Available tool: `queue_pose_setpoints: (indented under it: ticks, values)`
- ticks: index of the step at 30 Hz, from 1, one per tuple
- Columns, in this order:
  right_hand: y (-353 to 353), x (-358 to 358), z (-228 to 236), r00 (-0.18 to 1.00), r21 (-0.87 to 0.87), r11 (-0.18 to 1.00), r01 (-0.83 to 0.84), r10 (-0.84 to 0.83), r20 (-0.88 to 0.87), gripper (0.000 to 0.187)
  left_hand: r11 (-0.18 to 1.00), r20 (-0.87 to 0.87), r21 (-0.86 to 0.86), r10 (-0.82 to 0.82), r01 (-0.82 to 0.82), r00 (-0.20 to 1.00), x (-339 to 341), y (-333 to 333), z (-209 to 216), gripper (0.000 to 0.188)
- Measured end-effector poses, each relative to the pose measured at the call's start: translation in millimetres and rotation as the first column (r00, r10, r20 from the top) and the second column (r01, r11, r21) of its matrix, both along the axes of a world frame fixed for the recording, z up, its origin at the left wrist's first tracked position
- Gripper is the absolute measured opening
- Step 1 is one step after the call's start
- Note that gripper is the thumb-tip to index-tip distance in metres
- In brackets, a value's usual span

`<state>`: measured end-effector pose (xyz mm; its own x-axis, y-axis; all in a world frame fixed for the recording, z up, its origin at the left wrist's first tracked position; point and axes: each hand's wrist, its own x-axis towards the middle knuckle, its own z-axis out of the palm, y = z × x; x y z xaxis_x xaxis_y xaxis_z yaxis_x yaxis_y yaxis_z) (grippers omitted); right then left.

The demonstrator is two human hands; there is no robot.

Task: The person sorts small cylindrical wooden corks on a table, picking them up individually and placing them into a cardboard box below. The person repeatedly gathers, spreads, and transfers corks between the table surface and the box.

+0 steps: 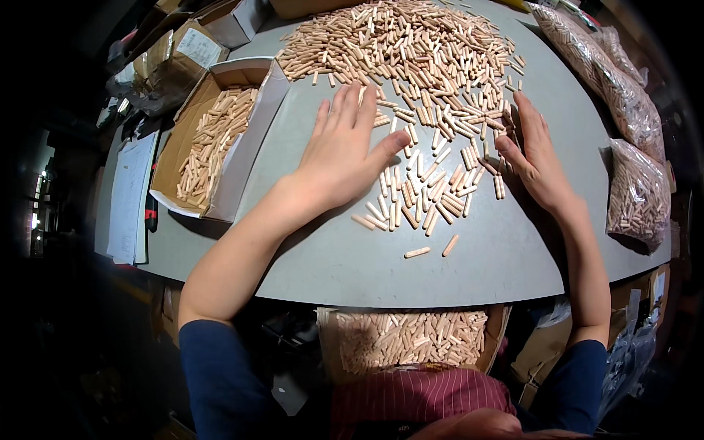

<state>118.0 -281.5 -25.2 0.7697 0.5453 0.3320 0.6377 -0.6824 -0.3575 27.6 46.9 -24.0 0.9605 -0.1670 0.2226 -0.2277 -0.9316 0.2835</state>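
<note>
The largest thing before me is the grey table (345, 275); I read the clock from the middle of my view, with twelve straight ahead. Just past twelve, at the far side, lies the big heap (400, 44) of short, pale wooden pegs. At ten o'clock, an open carton (258, 139) with white outer sides holds more of them. The box (499, 334) between five and six, below the table's near edge in front of my body, is full of them too. At two o'clock a long clear bag (605, 81) of pegs lies along the edge, and at three a smaller bag (638, 194) sits just beside it. Papers (132, 198) lie at nine.

Toward two o'clock, close to centre, loose pegs (436, 187) spread out between my hands, running up into the heap. My left hand (339, 154), near twelve, is palm down, fingers slightly apart and thumb held out beside the pegs. My right hand (535, 161), between two and three, is tipped on its edge, fingers close together, thumb apart, just beside the pegs; I can't tell whether it touches any. Neither pinches anything. Smallest, two single pegs (417, 252) lie near four o'clock, apart from the others.
</note>
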Motion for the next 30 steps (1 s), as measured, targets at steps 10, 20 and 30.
queue_pose_setpoints:
  ticks: [10,20,30]
  values:
    - [0,0,-1,0.999,-0.224,0.974,0.044,-0.043,0.012,0.089,0.980,0.019,0.077,-0.186,0.184,0.982,-15,-17,-1,0.083]
    - [13,-28,3,0.999,-0.358,0.933,-0.025,0.040,0.032,0.091,0.965,0.060,0.077,-0.256,0.251,0.965,-29,-27,-1,0.071]
    - [21,-36,6,0.977,-0.084,0.974,-0.210,0.212,0.022,0.074,0.860,0.260,-0.078,-0.470,0.504,0.843,-27,-30,13,0.038]
